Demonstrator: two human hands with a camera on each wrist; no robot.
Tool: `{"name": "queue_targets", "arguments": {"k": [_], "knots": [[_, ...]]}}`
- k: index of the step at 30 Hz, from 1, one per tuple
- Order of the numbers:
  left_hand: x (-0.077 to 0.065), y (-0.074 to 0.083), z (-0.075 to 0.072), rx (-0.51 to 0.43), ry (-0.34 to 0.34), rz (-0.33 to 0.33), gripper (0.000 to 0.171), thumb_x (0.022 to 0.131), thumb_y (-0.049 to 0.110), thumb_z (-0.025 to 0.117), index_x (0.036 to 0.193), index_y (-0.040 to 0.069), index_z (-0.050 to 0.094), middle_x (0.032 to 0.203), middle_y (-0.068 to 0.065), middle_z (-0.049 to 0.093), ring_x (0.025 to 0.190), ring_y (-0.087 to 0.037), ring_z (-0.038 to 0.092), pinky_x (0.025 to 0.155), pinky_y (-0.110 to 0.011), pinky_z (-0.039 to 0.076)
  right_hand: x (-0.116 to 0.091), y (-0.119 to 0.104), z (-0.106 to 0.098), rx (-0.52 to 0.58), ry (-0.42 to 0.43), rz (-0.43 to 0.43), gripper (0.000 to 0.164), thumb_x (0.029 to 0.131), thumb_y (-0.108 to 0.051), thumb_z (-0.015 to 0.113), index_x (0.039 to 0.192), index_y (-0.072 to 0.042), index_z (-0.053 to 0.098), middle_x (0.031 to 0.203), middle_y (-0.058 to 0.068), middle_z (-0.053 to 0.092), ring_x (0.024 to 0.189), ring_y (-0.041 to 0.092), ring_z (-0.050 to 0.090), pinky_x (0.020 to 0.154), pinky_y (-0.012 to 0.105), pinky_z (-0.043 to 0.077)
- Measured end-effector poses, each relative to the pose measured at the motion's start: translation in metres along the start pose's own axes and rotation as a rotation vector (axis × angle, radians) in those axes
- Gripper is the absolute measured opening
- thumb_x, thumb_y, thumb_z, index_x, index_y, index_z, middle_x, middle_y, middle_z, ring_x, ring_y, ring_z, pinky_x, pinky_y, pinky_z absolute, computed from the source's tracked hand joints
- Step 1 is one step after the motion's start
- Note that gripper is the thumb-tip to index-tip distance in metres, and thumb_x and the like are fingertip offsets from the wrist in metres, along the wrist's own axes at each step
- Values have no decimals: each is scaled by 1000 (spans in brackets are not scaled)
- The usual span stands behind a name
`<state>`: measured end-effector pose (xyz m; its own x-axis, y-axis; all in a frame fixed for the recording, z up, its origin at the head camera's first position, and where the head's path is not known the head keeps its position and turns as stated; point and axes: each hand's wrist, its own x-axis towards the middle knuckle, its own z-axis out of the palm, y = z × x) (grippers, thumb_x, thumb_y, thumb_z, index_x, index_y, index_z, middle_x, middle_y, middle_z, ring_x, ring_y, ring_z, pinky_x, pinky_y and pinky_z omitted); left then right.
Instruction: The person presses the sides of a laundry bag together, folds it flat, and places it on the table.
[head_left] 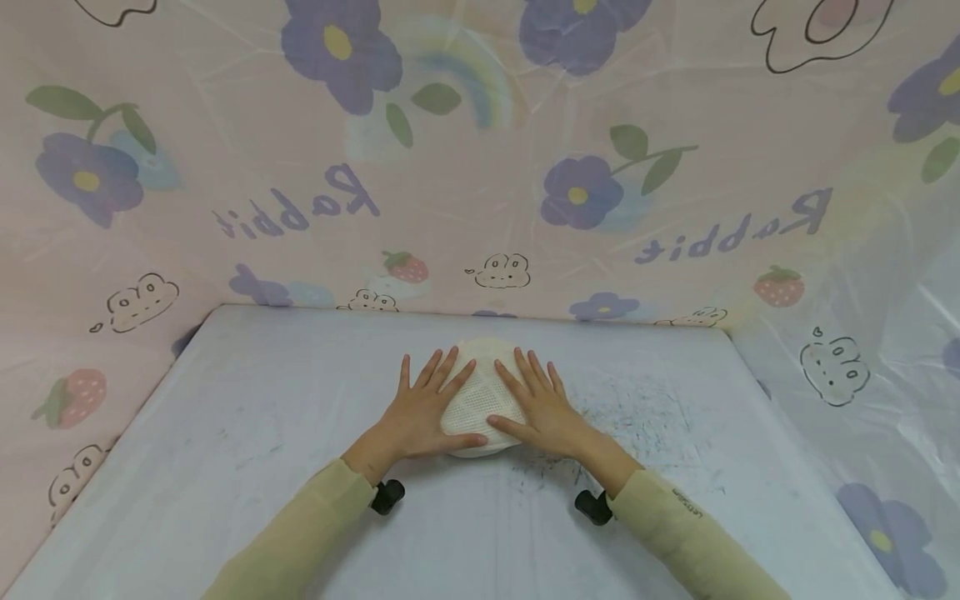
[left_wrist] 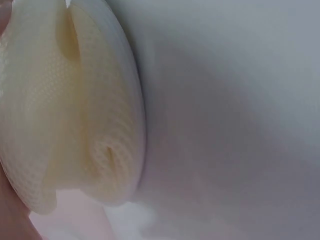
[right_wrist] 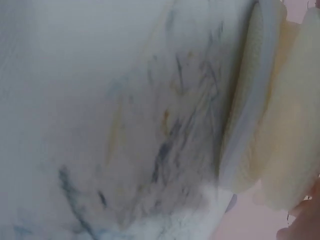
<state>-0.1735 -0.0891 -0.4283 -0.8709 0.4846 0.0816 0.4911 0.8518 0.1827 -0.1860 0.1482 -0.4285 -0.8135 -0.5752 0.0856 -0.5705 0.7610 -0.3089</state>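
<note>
A rounded cream item of mesh-textured material (head_left: 483,400) lies on the white table between both hands. Seen from the side in the left wrist view, its padded folds (left_wrist: 107,110) are stacked with a gap between layers, above a smooth white edge. My left hand (head_left: 420,417) rests on its left side, fingers straight and spread, thumb along the near edge. On the opposite side my right hand (head_left: 551,421) lies flat with spread fingers, thumb reaching over the mesh. In the right wrist view the layered edge (right_wrist: 250,115) stands close to the tabletop, with fingertips (right_wrist: 305,220) at the lower corner.
The white tabletop (head_left: 247,500) bears dark scuff marks (head_left: 645,425) right of the item. A patterned curtain (head_left: 465,183) with flowers and rabbits hangs behind and along both sides. Black devices (head_left: 387,497) are worn under both wrists.
</note>
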Motion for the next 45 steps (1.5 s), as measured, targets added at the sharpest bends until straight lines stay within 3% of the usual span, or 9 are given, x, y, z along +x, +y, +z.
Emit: {"name": "queue_targets", "arguments": {"k": [14, 32, 45], "knots": [[3, -15, 7, -32, -45, 26, 106, 76, 80, 50, 155, 26, 6, 163, -6, -3, 149, -33, 3, 111, -67, -5, 3, -6, 9, -6, -58, 23, 84, 95, -58, 46, 156, -17, 6, 159, 21, -4, 146, 39, -7, 113, 65, 0], [8, -27, 12, -74, -111, -13, 106, 76, 77, 53, 156, 25, 6, 162, -7, -5, 149, -33, 1, 111, -67, -5, 14, -7, 16, -77, -111, 50, 86, 94, -64, 40, 156, -18, 1, 160, 20, -7, 146, 42, -2, 113, 65, -2], [5, -23, 22, -130, -138, -28, 106, 76, 74, 58, 156, 24, 10, 163, -7, -3, 149, -32, 1, 110, -69, -2, 14, -7, 22, -79, -194, 80, 86, 94, -63, 40, 156, -15, 5, 159, 23, -6, 145, 45, -4, 111, 68, -3]]}}
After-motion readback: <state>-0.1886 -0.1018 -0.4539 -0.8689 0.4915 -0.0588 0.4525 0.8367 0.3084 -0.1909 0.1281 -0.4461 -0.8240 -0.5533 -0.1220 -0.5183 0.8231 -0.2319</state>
